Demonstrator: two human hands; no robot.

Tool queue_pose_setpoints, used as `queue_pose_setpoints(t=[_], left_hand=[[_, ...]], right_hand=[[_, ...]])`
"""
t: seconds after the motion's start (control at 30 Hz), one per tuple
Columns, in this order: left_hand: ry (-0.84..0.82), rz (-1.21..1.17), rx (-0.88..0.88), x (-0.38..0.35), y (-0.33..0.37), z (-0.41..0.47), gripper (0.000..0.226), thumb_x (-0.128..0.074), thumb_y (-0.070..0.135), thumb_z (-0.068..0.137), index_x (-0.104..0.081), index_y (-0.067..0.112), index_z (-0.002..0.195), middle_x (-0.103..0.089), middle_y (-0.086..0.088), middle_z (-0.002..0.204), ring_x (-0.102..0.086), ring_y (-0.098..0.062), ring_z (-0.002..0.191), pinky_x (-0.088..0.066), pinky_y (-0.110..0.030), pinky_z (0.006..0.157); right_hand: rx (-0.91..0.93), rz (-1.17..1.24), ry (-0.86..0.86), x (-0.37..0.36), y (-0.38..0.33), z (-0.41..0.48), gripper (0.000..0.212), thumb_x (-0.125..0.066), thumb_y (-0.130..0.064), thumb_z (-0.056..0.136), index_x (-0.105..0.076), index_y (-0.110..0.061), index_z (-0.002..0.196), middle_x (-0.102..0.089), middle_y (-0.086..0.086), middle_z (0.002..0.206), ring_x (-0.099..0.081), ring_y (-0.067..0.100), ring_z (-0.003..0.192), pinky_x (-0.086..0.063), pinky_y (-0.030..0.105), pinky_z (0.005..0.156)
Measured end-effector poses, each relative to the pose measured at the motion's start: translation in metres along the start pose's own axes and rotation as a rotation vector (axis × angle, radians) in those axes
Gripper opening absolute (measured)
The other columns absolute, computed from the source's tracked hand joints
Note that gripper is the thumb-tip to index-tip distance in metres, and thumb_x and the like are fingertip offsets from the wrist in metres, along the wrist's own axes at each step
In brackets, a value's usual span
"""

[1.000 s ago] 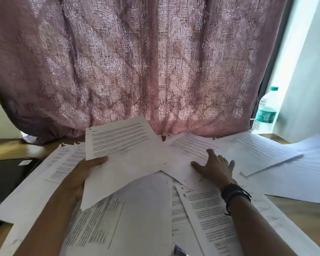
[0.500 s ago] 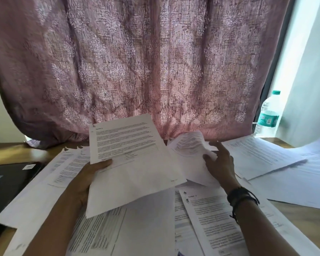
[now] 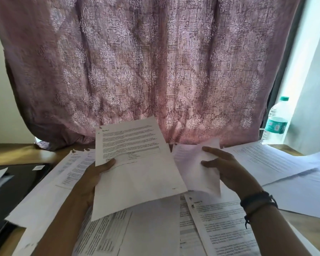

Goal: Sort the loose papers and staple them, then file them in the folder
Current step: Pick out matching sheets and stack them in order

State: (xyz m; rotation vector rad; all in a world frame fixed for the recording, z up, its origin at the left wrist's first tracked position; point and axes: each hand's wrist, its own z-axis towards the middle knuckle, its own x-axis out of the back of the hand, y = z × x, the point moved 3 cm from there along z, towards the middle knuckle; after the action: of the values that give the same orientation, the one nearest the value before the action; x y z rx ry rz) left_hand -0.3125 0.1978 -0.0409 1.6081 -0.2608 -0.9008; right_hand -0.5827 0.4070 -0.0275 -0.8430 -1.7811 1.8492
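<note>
My left hand (image 3: 92,180) holds a printed sheet (image 3: 135,167) raised above the desk, thumb on its left edge and fingers hidden behind it. My right hand (image 3: 227,169) grips a second sheet (image 3: 194,163) lifted off the pile, thumb in front and fingers behind; this sheet is blurred. Several loose printed papers (image 3: 227,230) lie spread across the wooden desk (image 3: 22,154) below both hands. A black folder (image 3: 17,183) lies at the left edge of the desk, partly under paper. No stapler shows.
A pink patterned curtain (image 3: 146,71) hangs right behind the desk. A plastic water bottle (image 3: 276,121) with a green cap stands at the back right corner. More sheets (image 3: 277,159) overlap toward the right edge of the desk.
My right hand went from lying flat on a sheet to gripping it and lifting it off the pile. The left hand's sheet rose slightly and stayed held.
</note>
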Motion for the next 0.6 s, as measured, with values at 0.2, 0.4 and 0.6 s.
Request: queue_pose_setpoints(t=[0.2,0.4,0.6], left_hand=[[-0.019,0.024,0.013,-0.005,0.001,-0.002,0.022,-0.063,0.017,0.085,-0.064,0.015,0.107,-0.074,-0.011,0.099,-0.073,-0.022,0.070,-0.057,-0.029,0.053],[-0.114,-0.008,0.062,-0.020,-0.002,-0.005,0.037,-0.075,0.023,0.072,-0.066,0.015,0.106,-0.075,-0.012,0.097,-0.073,-0.025,0.071,-0.058,-0.031,0.054],[-0.174,0.055,0.088,-0.028,-0.010,-0.001,0.041,-0.072,0.021,0.076,-0.065,0.019,0.116,-0.069,-0.014,0.116,-0.071,-0.031,0.091,-0.059,-0.039,0.066]], right_hand=[[0.076,0.312,-0.301,-0.036,-0.001,-0.003,0.059,-0.057,0.015,0.079,-0.059,-0.013,0.131,-0.064,0.005,0.128,-0.065,0.025,0.112,-0.057,0.038,0.088],[0.102,0.497,-0.396,-0.064,0.002,-0.008,0.052,-0.057,-0.003,0.084,-0.054,-0.012,0.136,-0.057,0.013,0.137,-0.054,0.037,0.124,-0.040,0.059,0.105],[0.112,0.356,-0.472,-0.081,0.003,-0.015,0.046,-0.058,-0.012,0.092,-0.050,-0.015,0.137,-0.060,0.017,0.131,-0.061,0.039,0.114,-0.056,0.048,0.086]])
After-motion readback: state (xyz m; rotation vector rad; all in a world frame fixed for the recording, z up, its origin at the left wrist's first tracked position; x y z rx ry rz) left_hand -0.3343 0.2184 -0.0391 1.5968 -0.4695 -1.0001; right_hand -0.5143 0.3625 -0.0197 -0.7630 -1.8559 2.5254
